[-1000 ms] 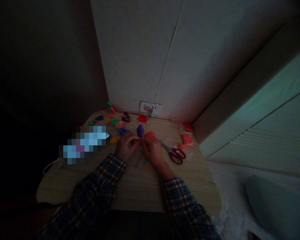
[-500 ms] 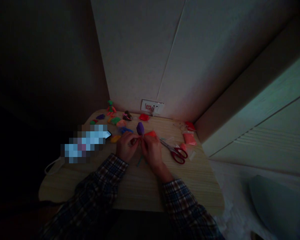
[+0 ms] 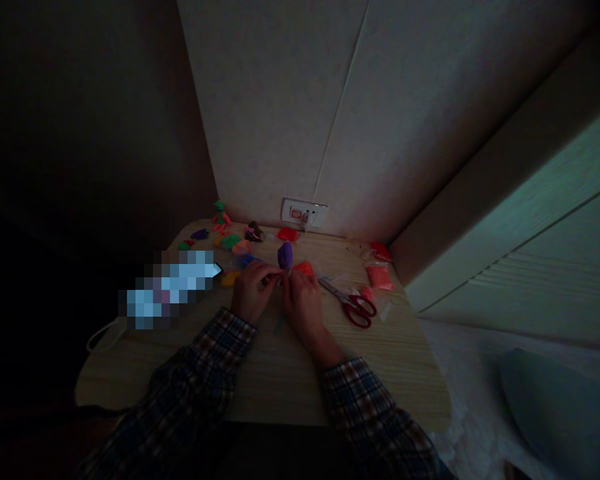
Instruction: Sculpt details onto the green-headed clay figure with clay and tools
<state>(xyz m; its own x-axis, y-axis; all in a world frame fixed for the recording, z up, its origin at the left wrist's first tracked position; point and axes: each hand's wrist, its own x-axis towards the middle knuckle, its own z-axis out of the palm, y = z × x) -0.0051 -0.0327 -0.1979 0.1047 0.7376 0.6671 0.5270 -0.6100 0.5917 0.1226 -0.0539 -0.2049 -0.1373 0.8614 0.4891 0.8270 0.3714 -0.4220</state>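
A purple lump of modelling clay (image 3: pixel 285 255), seemingly in a clear packet, stands up just past my fingertips. My left hand (image 3: pixel 251 291) is closed in a pinch at the packet's lower end. Close beside it, my right hand (image 3: pixel 304 301) pinches the same end, its fingers bent and touching the left fingertips. Behind the right knuckles an orange-red piece (image 3: pixel 304 268) shows in part. To the right lie scissors (image 3: pixel 359 311) with red handles. The dim light hides the details between the fingers.
On the wooden table (image 3: pixel 280 387), a phone (image 3: pixel 180 283) with blurred screen lies left. A green and orange clay figure (image 3: pixel 221 217), several coloured clay pieces and a red packet (image 3: pixel 288 234) line the back. A pink packet (image 3: pixel 379 277) is at right, below a wall socket (image 3: pixel 304 212).
The purple packet has shifted slightly to the right and tilted a little. Both hands stay at its lower end, almost in place.
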